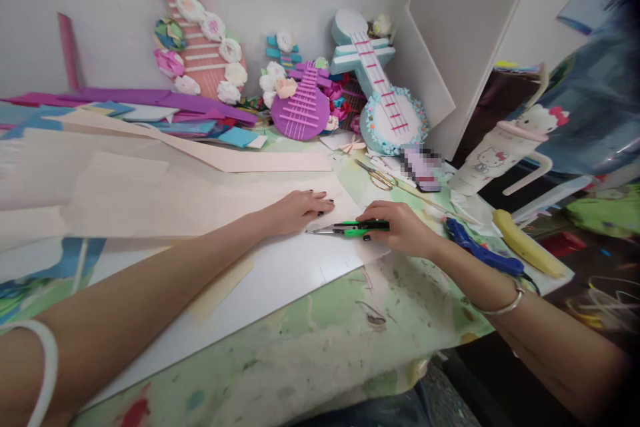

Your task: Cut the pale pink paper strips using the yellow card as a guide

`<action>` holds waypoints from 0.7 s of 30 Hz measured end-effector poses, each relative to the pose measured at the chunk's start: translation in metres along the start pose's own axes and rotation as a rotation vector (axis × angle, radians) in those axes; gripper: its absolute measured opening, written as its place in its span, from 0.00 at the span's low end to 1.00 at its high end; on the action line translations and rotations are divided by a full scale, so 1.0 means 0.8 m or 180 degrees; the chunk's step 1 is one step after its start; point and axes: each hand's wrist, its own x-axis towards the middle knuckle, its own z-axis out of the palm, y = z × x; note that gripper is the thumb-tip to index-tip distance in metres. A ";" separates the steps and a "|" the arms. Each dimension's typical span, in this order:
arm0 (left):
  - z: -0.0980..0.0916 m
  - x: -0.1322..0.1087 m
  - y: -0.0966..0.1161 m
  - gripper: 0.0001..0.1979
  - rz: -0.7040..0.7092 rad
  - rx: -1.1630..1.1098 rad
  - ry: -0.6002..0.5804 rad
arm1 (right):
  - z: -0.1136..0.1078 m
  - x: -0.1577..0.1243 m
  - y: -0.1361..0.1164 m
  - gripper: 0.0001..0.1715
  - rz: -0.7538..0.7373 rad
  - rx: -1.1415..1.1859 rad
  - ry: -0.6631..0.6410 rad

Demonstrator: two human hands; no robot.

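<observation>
My right hand is wrapped round a green and black utility knife, whose blade points left and lies low over pale sheet material. My left hand rests flat on the large cream sheet, fingers spread, just up and left of the blade tip. Under the sheet is a white board on the green, paint-stained table cover. A long pale pink strip lies on the far side of the sheet.
Gold-handled scissors, a phone, a blue glue gun, a yellow banana-like object and a white tumbler stand or lie right. Decorated instrument models, one purple, line the wall beside coloured sheets.
</observation>
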 end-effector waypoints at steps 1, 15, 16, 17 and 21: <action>0.000 0.000 0.000 0.20 -0.0009 -0.0027 0.0001 | 0.001 0.001 0.000 0.13 0.0002 0.0007 -0.0007; -0.007 -0.002 0.005 0.20 -0.0591 -0.0882 0.0697 | -0.013 -0.027 0.005 0.13 0.0622 0.1000 0.1073; -0.011 -0.001 0.003 0.21 -0.0705 -0.0898 0.0806 | -0.014 -0.024 0.007 0.14 0.0826 0.1237 0.1393; -0.016 0.001 0.001 0.21 -0.0820 -0.0888 0.0897 | -0.015 -0.019 0.010 0.14 0.1038 0.1459 0.1682; -0.043 0.016 -0.019 0.18 -0.1287 -0.0592 0.0939 | -0.014 0.011 0.012 0.13 0.1765 0.2105 0.1827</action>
